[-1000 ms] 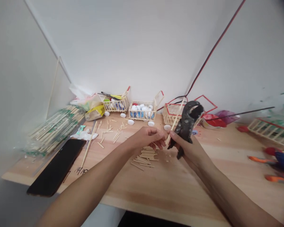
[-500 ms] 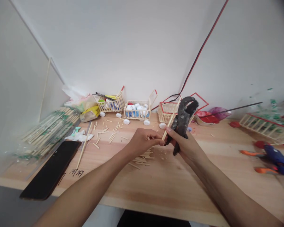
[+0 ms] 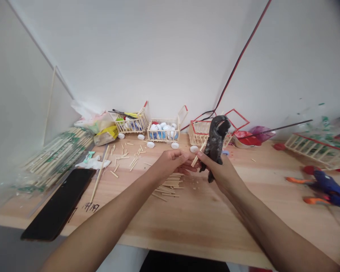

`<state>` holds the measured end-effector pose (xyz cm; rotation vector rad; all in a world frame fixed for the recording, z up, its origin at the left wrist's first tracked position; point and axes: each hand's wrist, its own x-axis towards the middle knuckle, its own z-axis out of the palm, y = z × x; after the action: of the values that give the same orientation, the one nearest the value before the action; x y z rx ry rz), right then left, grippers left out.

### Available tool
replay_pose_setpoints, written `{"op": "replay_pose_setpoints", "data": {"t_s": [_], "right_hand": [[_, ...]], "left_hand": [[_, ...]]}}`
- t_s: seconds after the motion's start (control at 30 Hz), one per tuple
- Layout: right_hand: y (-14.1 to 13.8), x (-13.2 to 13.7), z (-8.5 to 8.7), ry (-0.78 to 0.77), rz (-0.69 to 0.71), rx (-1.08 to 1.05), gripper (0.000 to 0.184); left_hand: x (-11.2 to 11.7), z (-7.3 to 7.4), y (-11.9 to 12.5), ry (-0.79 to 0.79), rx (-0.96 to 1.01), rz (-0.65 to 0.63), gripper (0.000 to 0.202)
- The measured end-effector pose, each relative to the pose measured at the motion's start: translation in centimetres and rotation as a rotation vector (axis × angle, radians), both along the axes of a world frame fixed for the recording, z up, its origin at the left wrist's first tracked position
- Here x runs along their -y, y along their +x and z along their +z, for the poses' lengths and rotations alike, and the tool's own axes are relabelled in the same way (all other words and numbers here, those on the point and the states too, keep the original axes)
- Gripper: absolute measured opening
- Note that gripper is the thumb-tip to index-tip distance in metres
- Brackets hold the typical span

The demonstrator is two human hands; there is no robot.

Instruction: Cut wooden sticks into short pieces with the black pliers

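Observation:
My right hand is wrapped round a black pipe cutter, its curved jaw pointing up. Between the thumb and the tool the same hand also pinches a thin wooden stick, tilted up to the right. Close by on the left, my left hand has its fingers stretched out behind the stick's lower end; they look apart, and I see nothing held in them. Below the hands lies a pile of short cut sticks on the wooden table.
Small stick carts, one filled with bottle caps, line the wall. Bagged sticks and a black board lie left. At right are a red-trimmed stick basket, a blue glue gun and a red bag.
My left hand has let go of the stick's lower end and its fingers have spread. The cutter and stick have shifted slightly left, and the visible stick looks shorter.

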<state>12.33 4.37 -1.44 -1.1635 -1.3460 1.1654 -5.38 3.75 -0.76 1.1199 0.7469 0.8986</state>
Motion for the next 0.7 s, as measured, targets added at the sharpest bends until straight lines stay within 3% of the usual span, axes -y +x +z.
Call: {"op": "replay_pose_setpoints", "data": {"t_s": [0.43, 0.7], "right_hand": [[-0.55, 0.59, 0.05, 0.067, 0.028, 0.147, 0.04], [-0.34, 0.36, 0.11, -0.011, -0.024, 0.083, 0.041]], "left_hand": [[0.27, -0.33, 0.34, -0.097, 0.003, 0.035, 0.046], [0.47, 0.48, -0.07, -0.147, 0.067, -0.084, 0.046]]}}
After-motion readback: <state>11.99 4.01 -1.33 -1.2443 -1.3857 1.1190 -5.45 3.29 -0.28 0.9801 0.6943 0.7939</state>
